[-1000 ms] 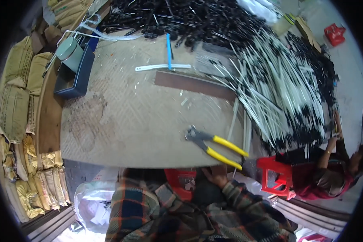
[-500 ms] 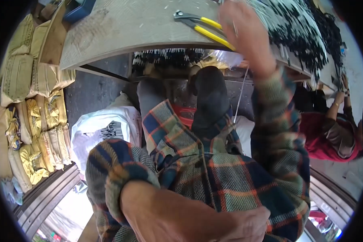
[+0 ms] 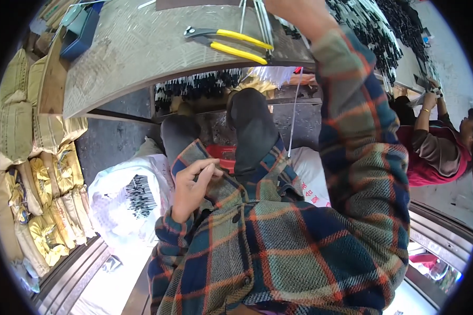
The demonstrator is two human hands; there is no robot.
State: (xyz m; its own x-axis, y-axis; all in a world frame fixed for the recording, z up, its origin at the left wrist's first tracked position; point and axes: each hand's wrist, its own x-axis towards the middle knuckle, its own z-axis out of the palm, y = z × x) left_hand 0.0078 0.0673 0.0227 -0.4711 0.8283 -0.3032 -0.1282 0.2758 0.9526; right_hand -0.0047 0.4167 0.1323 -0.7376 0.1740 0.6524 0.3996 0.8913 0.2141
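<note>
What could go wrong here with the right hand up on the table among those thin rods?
The right hand reaches among thin rods lying over the yellow-handled pliers near the table edge; dragging rods might knock the pliers off onto the lap. The left hand rests at the shirt, so nothing steadies the rods, and one rod already hangs over the edge.

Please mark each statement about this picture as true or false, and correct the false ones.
1. The yellow-handled pliers lie on the table. True.
2. The left hand holds the pliers. False: it rests empty against the plaid shirt, far from them.
3. The right hand is raised at the thin white rods on the table. True.
4. The white plastic bag lies on the table. False: it sits on the floor, beside the person's leg.
</note>
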